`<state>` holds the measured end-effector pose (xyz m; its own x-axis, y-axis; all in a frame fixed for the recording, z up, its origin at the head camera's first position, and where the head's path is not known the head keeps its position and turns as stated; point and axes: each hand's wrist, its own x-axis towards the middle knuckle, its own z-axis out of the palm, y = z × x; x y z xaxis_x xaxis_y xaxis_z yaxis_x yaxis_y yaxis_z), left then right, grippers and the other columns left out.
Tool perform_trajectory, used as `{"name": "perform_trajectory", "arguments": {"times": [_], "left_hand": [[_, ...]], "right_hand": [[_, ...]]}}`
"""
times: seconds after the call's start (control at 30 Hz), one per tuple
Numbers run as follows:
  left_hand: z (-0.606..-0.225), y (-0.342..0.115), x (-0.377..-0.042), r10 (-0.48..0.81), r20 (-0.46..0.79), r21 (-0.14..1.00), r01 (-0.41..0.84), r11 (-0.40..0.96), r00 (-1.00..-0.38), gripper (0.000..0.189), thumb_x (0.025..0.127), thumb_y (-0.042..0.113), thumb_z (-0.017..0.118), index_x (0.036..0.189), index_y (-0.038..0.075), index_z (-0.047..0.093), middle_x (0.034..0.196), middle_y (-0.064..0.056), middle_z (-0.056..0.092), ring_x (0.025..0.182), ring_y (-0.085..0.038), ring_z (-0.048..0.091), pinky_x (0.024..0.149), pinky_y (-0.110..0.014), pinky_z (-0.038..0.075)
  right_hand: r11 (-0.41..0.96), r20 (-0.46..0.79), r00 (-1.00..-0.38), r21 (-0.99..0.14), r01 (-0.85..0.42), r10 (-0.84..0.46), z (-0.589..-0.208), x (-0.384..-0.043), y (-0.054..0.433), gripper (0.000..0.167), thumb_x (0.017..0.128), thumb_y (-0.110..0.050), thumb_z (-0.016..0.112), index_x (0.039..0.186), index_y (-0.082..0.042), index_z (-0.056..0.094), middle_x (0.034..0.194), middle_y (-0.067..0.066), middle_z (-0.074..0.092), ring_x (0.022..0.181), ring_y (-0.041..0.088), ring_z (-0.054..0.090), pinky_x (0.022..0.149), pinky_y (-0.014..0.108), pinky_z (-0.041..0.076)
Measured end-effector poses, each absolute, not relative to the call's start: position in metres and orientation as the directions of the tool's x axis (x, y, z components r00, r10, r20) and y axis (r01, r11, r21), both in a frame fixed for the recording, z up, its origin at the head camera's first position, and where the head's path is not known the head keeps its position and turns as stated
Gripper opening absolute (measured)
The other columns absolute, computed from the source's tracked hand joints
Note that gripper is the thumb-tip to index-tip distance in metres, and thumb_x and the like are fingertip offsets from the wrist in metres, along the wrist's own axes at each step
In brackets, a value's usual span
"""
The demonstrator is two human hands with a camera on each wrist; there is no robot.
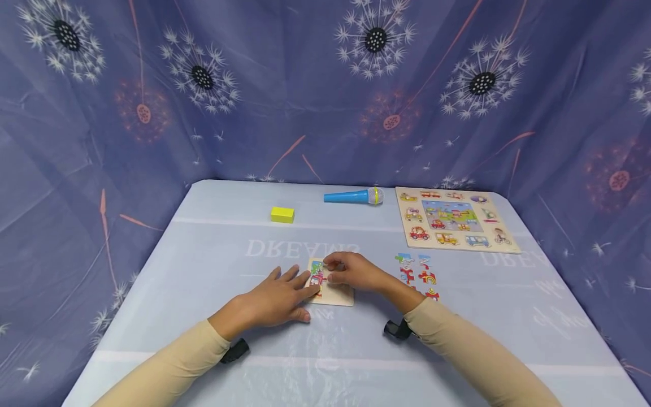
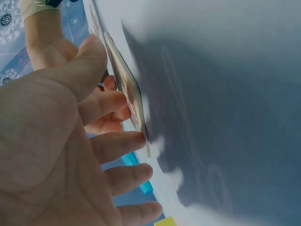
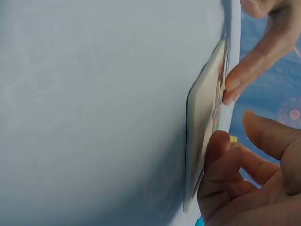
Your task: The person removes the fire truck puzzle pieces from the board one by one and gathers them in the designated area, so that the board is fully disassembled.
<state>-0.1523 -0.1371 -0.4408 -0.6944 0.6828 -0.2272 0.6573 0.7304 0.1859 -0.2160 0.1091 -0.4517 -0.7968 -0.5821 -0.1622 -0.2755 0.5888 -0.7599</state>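
Note:
A small wooden jigsaw board lies on the table, with colourful puzzle pieces fitted along its left side. My left hand is spread palm down at that side, and its index fingertip touches the pieces. Over the top of the board is my right hand, fingers bent and fingertips down at the pieces. In the right wrist view its thumb stands apart from the fingers, with no piece visible between them. Loose jigsaw pieces lie in two columns to the right, partly hidden by the right forearm.
A larger wooden vehicle puzzle lies at the back right. Towards the back are a blue toy microphone and a yellow block. Patterned blue cloth hangs behind the table.

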Motion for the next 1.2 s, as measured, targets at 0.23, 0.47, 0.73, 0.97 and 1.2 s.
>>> {"name": "perform_trajectory", "arguments": {"times": [0.23,0.47,0.73,0.97,1.2], "left_hand": [[-0.441,-0.138,-0.155,0.685,-0.225,0.185,0.66,0.728,-0.692,0.066,0.098,0.058,0.057,0.155,0.026,0.047,0.164,-0.013,0.034,0.151,-0.042,0.027,0.112,-0.071,0.027],[-0.441,-0.139,-0.154,0.692,-0.209,0.175,0.67,0.722,-0.691,0.064,0.098,0.056,0.058,0.153,0.025,0.049,0.163,-0.013,0.037,0.15,-0.044,0.03,0.111,-0.071,0.029],[-0.439,-0.137,-0.154,0.696,-0.21,0.163,0.677,0.718,-0.687,0.063,0.099,0.054,0.058,0.153,0.024,0.05,0.161,-0.015,0.039,0.149,-0.044,0.03,0.111,-0.071,0.029],[-0.44,-0.137,-0.155,0.703,-0.2,0.141,0.69,0.71,-0.683,0.061,0.099,0.054,0.059,0.152,0.025,0.051,0.16,-0.013,0.041,0.149,-0.043,0.032,0.11,-0.071,0.03],[-0.441,-0.136,-0.155,0.704,-0.19,0.128,0.694,0.708,-0.684,0.062,0.098,0.055,0.06,0.151,0.026,0.052,0.159,-0.012,0.043,0.147,-0.041,0.034,0.109,-0.071,0.031]], "right_hand": [[0.573,-0.178,-0.813,-0.79,-0.218,-0.555,-0.454,-0.214,0.097,0.041,0.097,-0.016,0.068,0.136,-0.003,0.062,0.12,0.008,0.068,0.105,0.019,0.064,0.087,0.035,0.053],[0.433,-0.262,-0.832,-0.901,0.029,-0.489,-0.457,-0.217,0.088,0.043,0.093,-0.002,0.067,0.135,0.005,0.057,0.102,0.01,0.063,0.074,0.015,0.061,0.06,0.026,0.05],[0.599,-0.206,-0.887,-0.795,-0.095,-0.414,-0.46,-0.219,0.075,0.044,0.085,-0.004,0.077,0.126,0.003,0.064,0.088,0.003,0.06,0.068,0.012,0.052,0.059,0.023,0.044],[0.692,-0.157,-0.908,-0.7,-0.175,-0.388,-0.454,-0.216,0.067,0.035,0.084,-0.006,0.081,0.115,0.0,0.068,0.085,0.001,0.058,0.076,0.015,0.052,0.069,0.028,0.044],[0.717,-0.174,-0.911,-0.678,-0.165,-0.374,-0.454,-0.221,0.067,0.033,0.081,-0.007,0.085,0.109,-0.008,0.067,0.091,0.004,0.058,0.082,0.018,0.053,0.073,0.032,0.045]]}}
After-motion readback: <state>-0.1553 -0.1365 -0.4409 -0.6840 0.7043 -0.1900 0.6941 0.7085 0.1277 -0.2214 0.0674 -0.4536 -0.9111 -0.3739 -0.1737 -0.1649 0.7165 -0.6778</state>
